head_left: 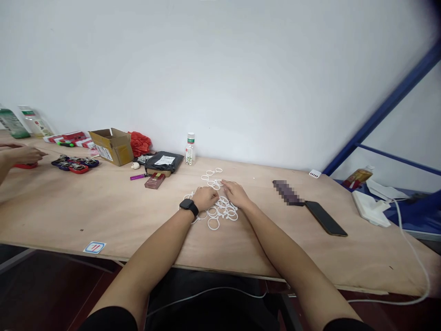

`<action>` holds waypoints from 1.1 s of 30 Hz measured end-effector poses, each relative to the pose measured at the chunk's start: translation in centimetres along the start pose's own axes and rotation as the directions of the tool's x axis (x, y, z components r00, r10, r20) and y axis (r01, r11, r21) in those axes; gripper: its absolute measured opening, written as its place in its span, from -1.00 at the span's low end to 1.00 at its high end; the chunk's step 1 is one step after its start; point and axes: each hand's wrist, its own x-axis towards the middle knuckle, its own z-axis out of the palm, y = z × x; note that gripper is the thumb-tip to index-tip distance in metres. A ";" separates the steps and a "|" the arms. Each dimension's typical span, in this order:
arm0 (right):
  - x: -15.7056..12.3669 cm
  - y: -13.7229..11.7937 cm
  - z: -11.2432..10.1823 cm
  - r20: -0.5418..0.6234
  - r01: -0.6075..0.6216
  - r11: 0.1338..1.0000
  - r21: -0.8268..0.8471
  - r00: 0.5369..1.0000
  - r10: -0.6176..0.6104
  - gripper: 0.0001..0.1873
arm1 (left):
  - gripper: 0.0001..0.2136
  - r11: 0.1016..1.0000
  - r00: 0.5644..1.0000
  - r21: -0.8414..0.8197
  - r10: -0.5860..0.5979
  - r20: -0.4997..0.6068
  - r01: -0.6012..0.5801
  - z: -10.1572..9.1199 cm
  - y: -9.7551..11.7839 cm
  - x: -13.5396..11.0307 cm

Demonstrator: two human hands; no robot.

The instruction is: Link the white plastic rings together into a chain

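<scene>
A loose pile of white plastic rings (213, 224) lies on the wooden table in front of me, with several more rings (210, 173) just beyond my hands. My left hand (205, 198), with a black watch (189, 207) on its wrist, rests over the left side of the pile. Its fingers are curled closed, and whatever they may hold is hidden. To the right, my right hand (236, 193) lies along the pile's edge with fingers stretched out. Its fingertips are beside a white ring, and I see nothing gripped in it.
Behind the rings stands a bottle (190, 149). Left of it are a black parcel (164, 161), a small brown box (155, 180) and an open carton (112, 147). A phone (325, 218) lies right. Another person's hand (24, 154) is at far left.
</scene>
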 end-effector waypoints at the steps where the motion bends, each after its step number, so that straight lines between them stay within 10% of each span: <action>1: 0.1 -0.1 0.2 0.051 0.009 0.998 -0.058 0.999 -0.006 -0.50 | -0.80 1.000 1.000 0.005 0.011 0.022 -0.011 -0.1 0.1 0.0; 5: 0.1 -0.4 0.5 0.223 -0.002 0.978 -0.208 0.973 0.050 -0.50 | -0.78 1.000 0.998 0.006 0.022 0.057 -0.023 -0.4 0.5 -0.1; 14: -0.5 -1.0 -0.7 0.084 -0.142 0.957 -0.254 0.982 0.168 -0.53 | -0.74 0.992 0.992 -0.020 -0.124 0.004 0.124 -0.7 0.4 0.0; 24: -1.0 -0.9 -1.9 0.200 -0.101 0.969 -0.224 0.969 0.147 -0.69 | -0.76 0.995 0.995 0.006 -0.095 -0.026 0.095 -0.1 0.5 0.1; 33: -1.3 -2.2 -1.4 -0.055 0.019 0.995 0.099 0.998 -0.013 -0.78 | -0.74 1.000 0.994 0.012 -0.002 -0.105 0.003 0.4 0.2 0.4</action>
